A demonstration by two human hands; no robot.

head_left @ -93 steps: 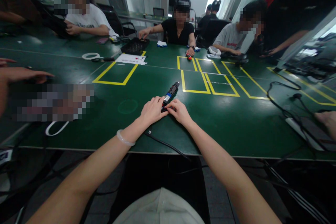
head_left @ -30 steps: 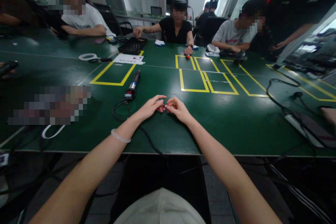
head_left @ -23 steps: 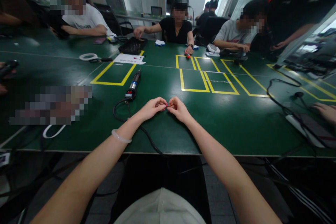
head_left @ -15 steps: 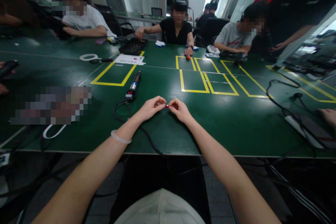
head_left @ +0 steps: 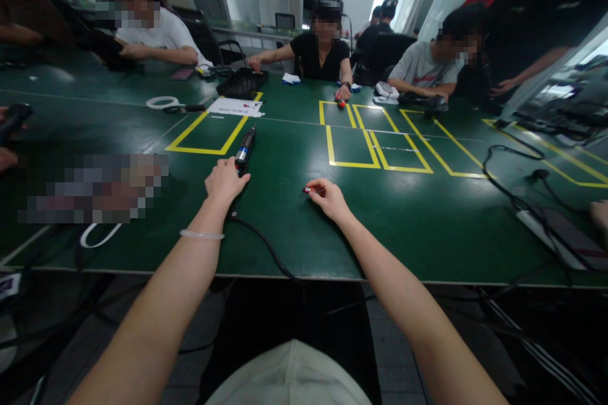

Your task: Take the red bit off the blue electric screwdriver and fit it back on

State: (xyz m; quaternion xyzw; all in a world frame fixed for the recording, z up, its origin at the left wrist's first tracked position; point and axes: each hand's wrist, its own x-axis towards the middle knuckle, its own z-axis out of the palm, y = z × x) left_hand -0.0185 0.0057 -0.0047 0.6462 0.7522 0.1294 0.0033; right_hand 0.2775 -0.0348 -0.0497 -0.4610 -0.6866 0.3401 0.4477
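My left hand (head_left: 225, 178) is at the rear end of a black electric screwdriver (head_left: 245, 147), fingers on one side and thumb on the other. The screwdriver lies on the green table with its bit pointing away from me; my hand covers its rear end. A black cord runs from it toward the table's front edge. Between thumb and fingertips, my right hand (head_left: 330, 197) pinches a small red and white piece (head_left: 308, 190) with a dark tip, just above the table. Its exact kind is too small to make out.
Yellow tape frames (head_left: 354, 166) mark the green table (head_left: 285, 234). Beyond them, a co-worker's hand touches a small red object (head_left: 341, 102). A black tray (head_left: 241, 83), a paper sheet (head_left: 232, 107) and a white ring (head_left: 161, 103) lie further back. Cables (head_left: 503, 186) run at right.
My left hand has let go of the small piece and moved left onto the screwdriver's rear end. My right hand stays in place, still holding the piece.
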